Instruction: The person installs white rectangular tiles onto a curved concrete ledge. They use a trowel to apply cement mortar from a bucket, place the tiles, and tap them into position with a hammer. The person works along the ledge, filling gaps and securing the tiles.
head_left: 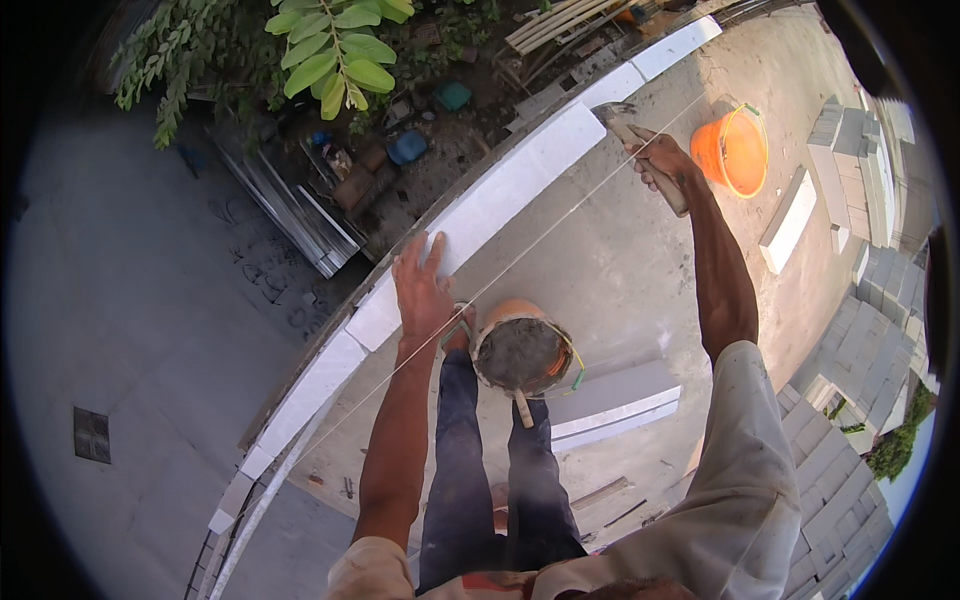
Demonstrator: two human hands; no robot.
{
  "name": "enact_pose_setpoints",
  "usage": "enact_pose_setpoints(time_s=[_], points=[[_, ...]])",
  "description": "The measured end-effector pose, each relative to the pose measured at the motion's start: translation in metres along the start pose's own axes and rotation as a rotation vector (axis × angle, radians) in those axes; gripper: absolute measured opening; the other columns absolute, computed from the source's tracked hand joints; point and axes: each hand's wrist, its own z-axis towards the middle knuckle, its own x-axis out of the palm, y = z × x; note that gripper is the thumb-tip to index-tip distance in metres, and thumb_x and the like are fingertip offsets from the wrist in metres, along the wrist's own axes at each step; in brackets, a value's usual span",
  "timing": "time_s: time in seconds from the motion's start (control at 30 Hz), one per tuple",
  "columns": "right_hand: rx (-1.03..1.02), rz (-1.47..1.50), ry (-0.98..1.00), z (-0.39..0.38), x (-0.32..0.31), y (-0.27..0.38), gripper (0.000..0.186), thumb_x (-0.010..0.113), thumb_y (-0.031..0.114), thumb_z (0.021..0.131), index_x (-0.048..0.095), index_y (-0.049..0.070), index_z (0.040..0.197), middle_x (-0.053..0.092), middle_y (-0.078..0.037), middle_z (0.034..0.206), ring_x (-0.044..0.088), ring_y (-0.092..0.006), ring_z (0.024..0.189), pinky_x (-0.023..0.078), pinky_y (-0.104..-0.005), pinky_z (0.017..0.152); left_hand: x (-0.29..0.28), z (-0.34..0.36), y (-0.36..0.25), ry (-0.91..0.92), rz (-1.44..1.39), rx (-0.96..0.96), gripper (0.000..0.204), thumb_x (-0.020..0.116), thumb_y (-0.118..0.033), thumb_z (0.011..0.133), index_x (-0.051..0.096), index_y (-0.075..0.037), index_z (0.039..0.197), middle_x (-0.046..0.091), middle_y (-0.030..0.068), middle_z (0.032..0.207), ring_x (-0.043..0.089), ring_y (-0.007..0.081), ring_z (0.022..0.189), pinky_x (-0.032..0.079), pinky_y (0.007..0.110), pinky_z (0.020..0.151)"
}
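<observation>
My left hand point(422, 290) rests with fingers spread on top of a long white block point(525, 180) in the low wall. My right hand point(664, 160) is closed round the wooden handle of a hammer point(630, 130). Its dark head is at the block's far right end; whether it touches the block I cannot tell. A taut string point(560, 220) runs along the wall, passing close by both hands. Between the wall and my legs stands an orange bucket point(522, 355) of grey mortar, with a wooden tool handle point(523, 408) sticking out at its near rim.
A second orange bucket point(728, 150) stands at the far right. Loose white blocks lie on the floor, one beside my legs point(615, 400) and one farther right point(790, 220). Stacks of grey blocks point(850, 330) line the right side. Beyond the wall the ground drops away, with leafy branches point(340, 50) overhanging.
</observation>
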Motion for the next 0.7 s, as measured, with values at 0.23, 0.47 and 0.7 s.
enact_pose_setpoints(time_s=[0.23, 0.47, 0.7], points=[[0.010, 0.143, -0.036, -0.005, 0.003, -0.014, 0.048, 0.067, 0.020, 0.103, 0.056, 0.010, 0.149, 0.057, -0.003, 0.077, 0.055, -0.0133, 0.054, 0.048, -0.0316, 0.045, -0.001, 0.000, -0.002, 0.015, -0.019, -0.008, 0.083, 0.082, 0.005, 0.078, 0.057, -0.012, 0.155, 0.050, 0.0187, 0.158, 0.045, 0.0385, 0.148, 0.034, 0.053, 0.124], [0.050, 0.763, -0.345, -0.088, 0.093, -0.135, 0.026, 0.079, 0.018, 0.096, 0.057, 0.008, 0.104, 0.054, 0.000, 0.077, 0.052, -0.0097, 0.054, 0.048, -0.0307, 0.047, 0.003, 0.005, 0.000, -0.006, -0.005, 0.072, 0.084, 0.083, 0.003, 0.078, 0.057, -0.013, 0.155, 0.048, 0.0222, 0.158, 0.045, 0.0397, 0.148, 0.031, 0.056, 0.125], [0.727, 0.742, -0.144, -0.349, 0.226, -0.335, 0.026, 0.076, 0.023, 0.099, 0.055, 0.008, 0.097, 0.054, -0.001, 0.070, 0.054, -0.0136, 0.052, 0.051, -0.0337, 0.049, -0.013, -0.020, 0.007, 0.159, 0.228, 0.041, 0.087, 0.073, -0.020, 0.097, 0.026, -0.013, 0.170, 0.017, 0.0100, 0.179, 0.012, 0.0329, 0.166, 0.014, 0.053, 0.134]])
